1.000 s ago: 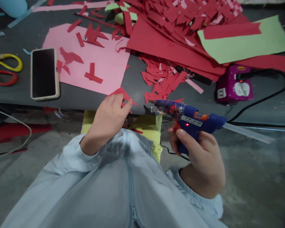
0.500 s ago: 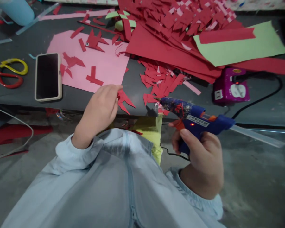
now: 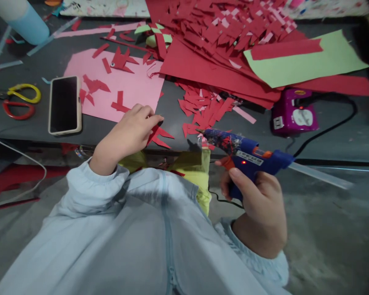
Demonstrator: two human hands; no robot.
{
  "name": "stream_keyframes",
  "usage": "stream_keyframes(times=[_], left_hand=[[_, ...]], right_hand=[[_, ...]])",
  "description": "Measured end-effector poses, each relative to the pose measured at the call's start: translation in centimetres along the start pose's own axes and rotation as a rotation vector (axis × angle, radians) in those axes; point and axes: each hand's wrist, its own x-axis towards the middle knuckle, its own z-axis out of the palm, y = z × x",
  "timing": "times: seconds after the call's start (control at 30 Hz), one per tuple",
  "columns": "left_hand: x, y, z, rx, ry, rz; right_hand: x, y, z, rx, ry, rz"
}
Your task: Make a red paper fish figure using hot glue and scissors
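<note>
My right hand point(image 3: 255, 196) is wrapped round a blue glue gun point(image 3: 249, 159), its nozzle pointing left over the table edge and its small red light lit. My left hand point(image 3: 130, 129) rests at the table's front edge over a red paper piece point(image 3: 161, 137) with pointed ends; its fingers are bent and partly hide the piece. Just behind that hand, a pink sheet point(image 3: 135, 88) carries a red paper fish point(image 3: 122, 60) with a white eye and several red scraps. A heap of small red strips point(image 3: 206, 106) lies near the nozzle.
To the left are a phone point(image 3: 65, 105), scissors point(image 3: 21, 100) and a bottle point(image 3: 29, 22). Behind are large red sheets point(image 3: 215, 73), a woven red pile point(image 3: 233, 24) and a green sheet point(image 3: 307, 67). A purple power block point(image 3: 295, 112) with a black cable stands at right.
The view has shifted slightly. My left hand has changed its finger pose over the red piece, with knuckles more raised. The glue gun stays in my right hand.
</note>
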Motion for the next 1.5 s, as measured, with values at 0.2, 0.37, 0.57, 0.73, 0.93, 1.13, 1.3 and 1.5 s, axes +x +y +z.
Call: stream_keyframes(times=[0.2,0.37,0.57,0.73,0.93,1.13,1.3,1.5], left_hand=[[-0.1,0.0,-1.3,-0.328,0.150,-0.117],[-0.6,0.3,1.1,-0.472,0.361,-0.374],[-2.3,1.9,2.6,-0.146,0.387,-0.478],[-3.8,2.9,1.6,0.067,0.325,-0.102],[-4.3,2.7,2.8,0.004,0.244,0.056],[-4.4,2.6,2.8,-0.014,0.271,0.048],[-4.3,2.5,2.8,-0.030,0.268,0.022],[-4.2,2.6,3.1,-0.062,0.283,-0.018]], right_hand=[[0.0,0.0,0.0,0.006,0.001,-0.005],[0.0,-0.3,0.1,-0.004,-0.019,-0.007],[0.1,-0.7,0.3,-0.016,-0.018,0.015],[0.1,-0.6,0.5,-0.027,-0.019,-0.008],[0.0,-0.5,0.7,-0.004,-0.039,0.006],[-0.1,-0.3,0.6,-0.033,-0.058,0.029],[-0.1,-0.3,0.7,-0.067,-0.065,0.007],[0.7,-0.4,2.0,-0.125,-0.209,0.108]])
